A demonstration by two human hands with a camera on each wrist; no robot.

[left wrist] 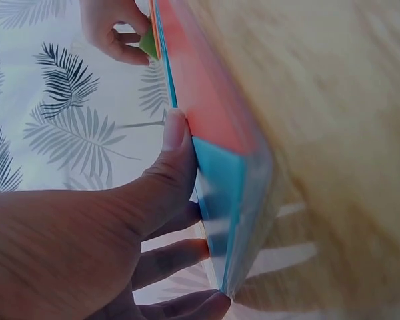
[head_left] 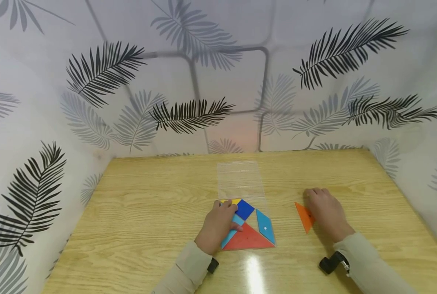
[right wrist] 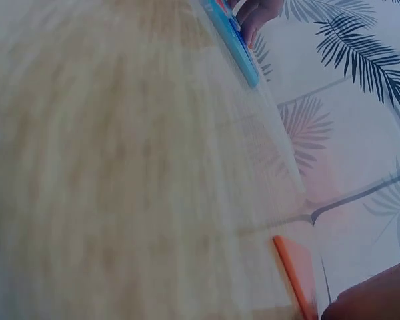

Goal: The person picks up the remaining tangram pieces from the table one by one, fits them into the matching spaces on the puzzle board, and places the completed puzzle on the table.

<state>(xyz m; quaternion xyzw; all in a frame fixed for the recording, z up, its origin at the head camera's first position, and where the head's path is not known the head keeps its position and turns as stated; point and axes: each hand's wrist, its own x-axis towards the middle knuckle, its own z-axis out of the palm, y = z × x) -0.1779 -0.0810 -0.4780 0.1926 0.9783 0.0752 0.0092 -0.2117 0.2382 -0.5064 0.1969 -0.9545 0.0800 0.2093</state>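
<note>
My left hand (head_left: 218,224) rests on flat tangram pieces in a clear plastic case. Its thumb (left wrist: 177,137) and spread fingers press on their top faces. Under and around it lie a red triangle (head_left: 248,239), a light blue piece (head_left: 226,241), a blue square (head_left: 245,209), a blue parallelogram (head_left: 265,227) and a partly covered yellow piece (head_left: 236,201). Off to the right, my right hand (head_left: 325,210) pinches a small green piece (left wrist: 149,44), seen in the left wrist view. An orange triangle (head_left: 304,216) lies on the table beside that hand, its right end covered.
The clear lid (head_left: 240,177) lies folded back behind the pieces on the wood-grain table (head_left: 148,204). A white cloth with a leaf pattern (head_left: 233,90) hangs around the table's back and sides. Each wrist carries a small black camera (head_left: 330,263).
</note>
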